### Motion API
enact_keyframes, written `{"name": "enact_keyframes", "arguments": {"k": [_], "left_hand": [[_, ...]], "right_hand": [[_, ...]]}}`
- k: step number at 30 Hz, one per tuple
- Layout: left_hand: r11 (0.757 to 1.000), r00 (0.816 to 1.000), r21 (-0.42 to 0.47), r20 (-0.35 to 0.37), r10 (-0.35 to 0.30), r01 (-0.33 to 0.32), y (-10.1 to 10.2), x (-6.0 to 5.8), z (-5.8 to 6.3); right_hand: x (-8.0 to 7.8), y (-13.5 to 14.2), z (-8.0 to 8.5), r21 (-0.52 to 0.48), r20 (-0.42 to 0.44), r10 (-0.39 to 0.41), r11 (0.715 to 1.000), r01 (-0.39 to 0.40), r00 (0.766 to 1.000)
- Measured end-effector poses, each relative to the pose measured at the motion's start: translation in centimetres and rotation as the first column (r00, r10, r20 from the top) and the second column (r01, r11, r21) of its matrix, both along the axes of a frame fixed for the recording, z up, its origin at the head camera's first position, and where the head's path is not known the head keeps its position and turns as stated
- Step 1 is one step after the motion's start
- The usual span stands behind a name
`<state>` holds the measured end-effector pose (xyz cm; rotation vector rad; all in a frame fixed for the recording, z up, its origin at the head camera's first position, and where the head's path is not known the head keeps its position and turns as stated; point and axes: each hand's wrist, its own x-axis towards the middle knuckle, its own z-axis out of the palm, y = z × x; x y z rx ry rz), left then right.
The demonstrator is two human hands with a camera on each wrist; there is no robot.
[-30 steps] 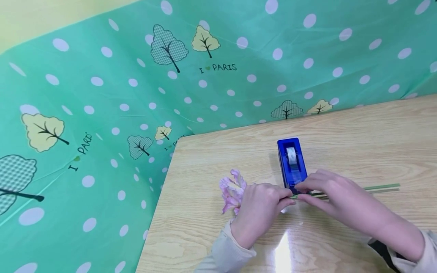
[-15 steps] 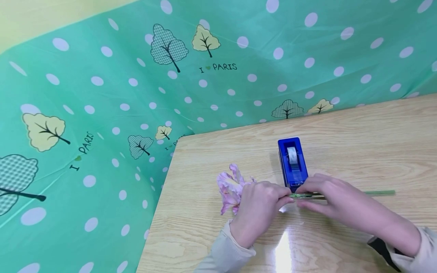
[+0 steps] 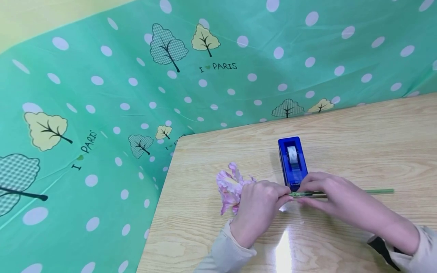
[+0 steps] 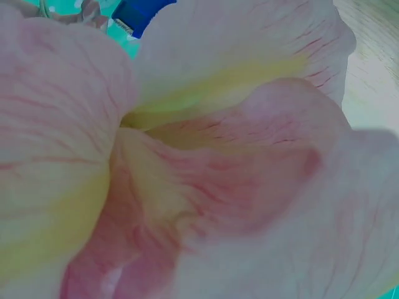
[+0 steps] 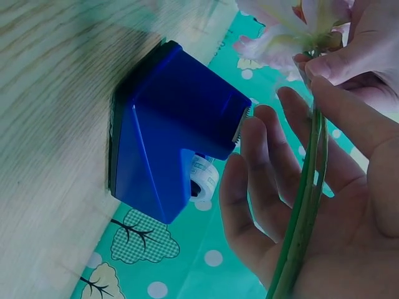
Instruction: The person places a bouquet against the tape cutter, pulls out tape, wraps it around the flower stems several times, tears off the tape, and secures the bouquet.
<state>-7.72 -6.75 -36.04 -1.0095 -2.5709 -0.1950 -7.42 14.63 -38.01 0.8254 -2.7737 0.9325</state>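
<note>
My left hand (image 3: 261,204) pinches the green stems (image 3: 379,191) of pink flowers (image 3: 230,189) just below the blossoms, thumb against forefinger. Large pink petals (image 4: 249,180) with yellow streaks fill the left wrist view. To its right, my right hand (image 3: 336,195) sits loosely around the stems. In the right wrist view its fingers (image 5: 255,143) are parted and slightly bent, its thumb tip is right at the stems, and the stems run down across the palm. A shiny patch shows on the stems between the hands. Beyond the right fingertips stands a blue tape dispenser (image 3: 291,163).
A roll of tape (image 5: 204,177) sits in the dispenser, whose toothed cutting edge (image 5: 241,124) faces the right fingers. The wooden table (image 3: 198,159) ends at a green dotted cloth (image 3: 235,49) behind and on the left.
The stem ends on the right, apart a second ago, now lie together. My right thumb and forefinger have parted and backed slightly rightward. The left hand holds nearly the same place; the blossoms tipped slightly up.
</note>
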Motion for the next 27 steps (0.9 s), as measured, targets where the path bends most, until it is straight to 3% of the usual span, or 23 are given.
{"name": "enact_keyframes", "arguments": {"k": [6, 13, 21, 27], "left_hand": [[1.0, 1.0, 0.016, 0.012, 0.0, 0.0, 0.2, -0.02, 0.02], [0.999, 1.0, 0.035, 0.023, 0.009, -0.01, 0.2, -0.08, -0.01], [0.999, 1.0, 0.043, 0.025, 0.011, -0.012, 0.06, -0.12, 0.1], [1.0, 1.0, 0.027, 0.028, 0.009, -0.01, -0.12, -0.14, 0.03]], "right_hand": [[-0.25, 0.07, -0.1, -0.012, 0.046, 0.015, 1.0, -0.014, 0.999], [-0.3, -0.01, -0.18, 0.03, 0.044, 0.059, 0.998, -0.06, 0.997], [-0.13, -0.43, -0.41, 0.068, -0.029, 0.064, 0.996, -0.062, 0.997], [0.09, -0.81, -0.38, 0.058, -0.178, 0.062, 0.997, -0.052, 0.982]]}}
